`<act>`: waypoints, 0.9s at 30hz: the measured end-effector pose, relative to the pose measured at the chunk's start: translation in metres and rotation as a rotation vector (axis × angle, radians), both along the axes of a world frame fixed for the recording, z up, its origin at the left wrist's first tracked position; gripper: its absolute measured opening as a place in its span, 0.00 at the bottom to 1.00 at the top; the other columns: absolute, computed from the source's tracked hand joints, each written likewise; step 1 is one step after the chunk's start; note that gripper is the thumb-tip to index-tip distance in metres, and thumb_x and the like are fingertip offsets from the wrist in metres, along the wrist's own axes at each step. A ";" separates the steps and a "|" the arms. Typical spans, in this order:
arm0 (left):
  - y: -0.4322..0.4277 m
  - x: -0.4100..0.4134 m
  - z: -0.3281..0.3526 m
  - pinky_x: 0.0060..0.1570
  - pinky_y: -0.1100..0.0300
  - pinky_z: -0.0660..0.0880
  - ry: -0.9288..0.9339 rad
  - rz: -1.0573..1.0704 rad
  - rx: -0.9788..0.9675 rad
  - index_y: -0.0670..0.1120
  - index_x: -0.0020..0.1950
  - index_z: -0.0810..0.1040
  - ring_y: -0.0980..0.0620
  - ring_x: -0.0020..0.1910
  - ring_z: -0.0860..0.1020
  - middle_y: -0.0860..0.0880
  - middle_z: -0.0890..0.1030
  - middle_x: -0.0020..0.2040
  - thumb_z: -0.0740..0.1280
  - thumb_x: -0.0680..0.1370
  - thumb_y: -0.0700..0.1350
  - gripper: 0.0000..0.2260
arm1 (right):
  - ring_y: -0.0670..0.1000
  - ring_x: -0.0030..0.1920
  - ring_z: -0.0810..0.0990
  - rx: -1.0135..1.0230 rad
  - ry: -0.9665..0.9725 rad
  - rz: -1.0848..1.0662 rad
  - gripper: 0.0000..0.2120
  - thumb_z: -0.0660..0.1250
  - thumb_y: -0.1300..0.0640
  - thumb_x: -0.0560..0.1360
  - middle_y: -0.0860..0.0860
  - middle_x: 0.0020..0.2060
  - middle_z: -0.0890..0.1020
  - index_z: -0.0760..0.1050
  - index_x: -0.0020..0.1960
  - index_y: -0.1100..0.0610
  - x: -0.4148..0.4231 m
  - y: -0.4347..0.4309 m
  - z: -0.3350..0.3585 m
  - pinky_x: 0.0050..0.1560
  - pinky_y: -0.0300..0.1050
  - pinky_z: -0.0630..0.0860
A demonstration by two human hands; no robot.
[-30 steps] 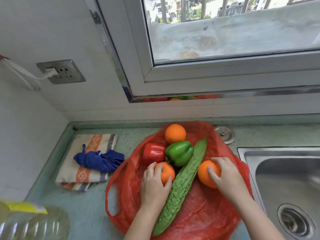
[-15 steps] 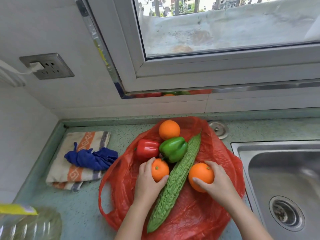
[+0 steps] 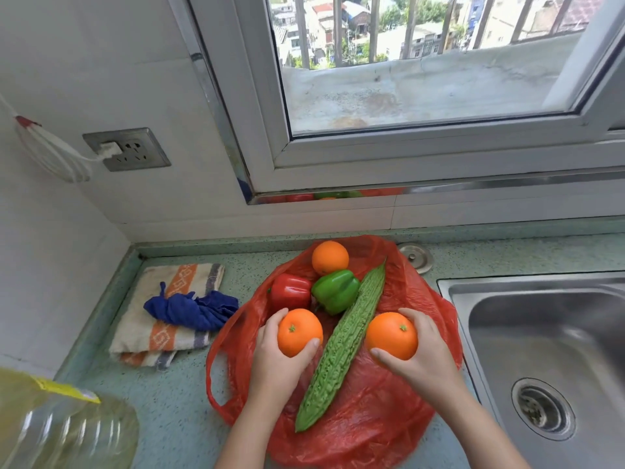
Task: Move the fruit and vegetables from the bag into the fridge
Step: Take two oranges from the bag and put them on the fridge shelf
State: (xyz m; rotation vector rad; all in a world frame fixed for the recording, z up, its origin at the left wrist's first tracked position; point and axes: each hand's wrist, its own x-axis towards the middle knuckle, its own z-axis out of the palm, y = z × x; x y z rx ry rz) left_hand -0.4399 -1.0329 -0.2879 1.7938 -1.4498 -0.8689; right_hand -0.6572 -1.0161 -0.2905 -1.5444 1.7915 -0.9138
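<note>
Orange fruit (image 3: 299, 332) gripped in left fingers (image 3: 313, 343), another (image 3: 391, 335) in right fingers (image 3: 378, 353), over red bag (image 3: 372, 418).

Bright daylight from window (image 3: 422, 62) at 12 o'clock. Soft shadows only. Shine on sink (image 3: 541, 333). Bottle (image 3: 61, 431) at 8 o'clock blurry. Edges bend.
</note>
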 end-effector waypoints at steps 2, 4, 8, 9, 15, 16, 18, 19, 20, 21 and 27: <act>0.012 -0.002 0.013 0.53 0.63 0.64 0.032 -0.028 -0.050 0.54 0.65 0.68 0.56 0.55 0.69 0.52 0.70 0.61 0.75 0.68 0.47 0.29 | 0.45 0.53 0.68 -0.053 0.004 -0.019 0.35 0.78 0.52 0.61 0.47 0.54 0.69 0.67 0.64 0.54 0.000 0.012 0.014 0.52 0.36 0.63; 0.024 -0.004 0.028 0.51 0.64 0.65 0.058 -0.057 -0.081 0.55 0.65 0.68 0.57 0.55 0.69 0.53 0.70 0.62 0.75 0.68 0.47 0.28 | 0.45 0.53 0.69 -0.094 0.008 -0.034 0.35 0.78 0.53 0.61 0.47 0.54 0.69 0.67 0.64 0.54 -0.001 0.026 0.028 0.50 0.34 0.64; 0.049 -0.009 0.059 0.48 0.68 0.67 0.115 -0.149 -0.148 0.61 0.63 0.67 0.61 0.52 0.71 0.55 0.70 0.61 0.74 0.68 0.49 0.28 | 0.48 0.53 0.71 -0.175 0.013 -0.086 0.34 0.79 0.52 0.61 0.47 0.54 0.69 0.67 0.63 0.50 -0.004 0.060 0.056 0.49 0.30 0.66; 0.055 -0.010 0.065 0.45 0.72 0.67 0.124 -0.182 -0.168 0.62 0.62 0.66 0.64 0.52 0.70 0.57 0.69 0.60 0.74 0.68 0.50 0.27 | 0.48 0.54 0.71 -0.193 0.010 -0.103 0.34 0.79 0.51 0.61 0.47 0.55 0.68 0.66 0.62 0.47 -0.004 0.069 0.063 0.51 0.35 0.69; 0.091 -0.016 0.096 0.41 0.81 0.67 0.226 -0.390 -0.205 0.64 0.62 0.67 0.77 0.50 0.68 0.63 0.69 0.57 0.74 0.67 0.53 0.27 | 0.42 0.52 0.72 -0.264 0.018 -0.239 0.35 0.78 0.48 0.61 0.45 0.55 0.68 0.64 0.62 0.44 0.004 0.137 0.096 0.48 0.34 0.69; 0.098 -0.017 0.100 0.41 0.81 0.67 0.255 -0.425 -0.205 0.64 0.61 0.67 0.77 0.50 0.68 0.63 0.69 0.57 0.75 0.66 0.54 0.27 | 0.40 0.52 0.72 -0.264 0.017 -0.267 0.35 0.78 0.47 0.61 0.43 0.55 0.68 0.64 0.62 0.43 0.006 0.150 0.099 0.47 0.32 0.68; 0.112 -0.019 0.105 0.44 0.77 0.70 0.292 -0.483 -0.205 0.67 0.59 0.67 0.71 0.52 0.71 0.63 0.70 0.58 0.75 0.62 0.60 0.28 | 0.38 0.54 0.70 -0.263 0.016 -0.324 0.37 0.76 0.42 0.58 0.38 0.55 0.67 0.63 0.62 0.42 0.011 0.177 0.106 0.45 0.30 0.68; 0.120 -0.020 0.106 0.46 0.74 0.71 0.295 -0.509 -0.206 0.68 0.58 0.67 0.68 0.54 0.72 0.64 0.70 0.58 0.73 0.60 0.63 0.29 | 0.37 0.53 0.70 -0.261 0.019 -0.361 0.37 0.74 0.39 0.57 0.38 0.55 0.66 0.63 0.62 0.41 0.013 0.190 0.109 0.45 0.29 0.68; 0.127 -0.021 0.105 0.50 0.71 0.71 0.293 -0.537 -0.209 0.69 0.58 0.67 0.65 0.55 0.73 0.64 0.71 0.58 0.71 0.59 0.64 0.29 | 0.37 0.53 0.70 -0.264 0.023 -0.405 0.37 0.72 0.39 0.56 0.39 0.55 0.67 0.63 0.62 0.41 0.015 0.203 0.110 0.44 0.29 0.67; 0.137 -0.022 0.103 0.53 0.66 0.72 0.286 -0.572 -0.206 0.68 0.59 0.68 0.63 0.57 0.73 0.64 0.71 0.58 0.70 0.58 0.65 0.30 | 0.36 0.53 0.70 -0.257 0.022 -0.453 0.37 0.72 0.39 0.56 0.40 0.55 0.67 0.62 0.62 0.41 0.018 0.219 0.112 0.44 0.28 0.67; 0.181 -0.035 0.093 0.53 0.64 0.72 0.340 -0.730 -0.164 0.62 0.64 0.69 0.60 0.55 0.74 0.63 0.71 0.58 0.71 0.58 0.63 0.35 | 0.42 0.51 0.70 -0.194 0.045 -0.624 0.35 0.78 0.50 0.62 0.44 0.57 0.67 0.61 0.61 0.42 0.029 0.297 0.115 0.41 0.25 0.67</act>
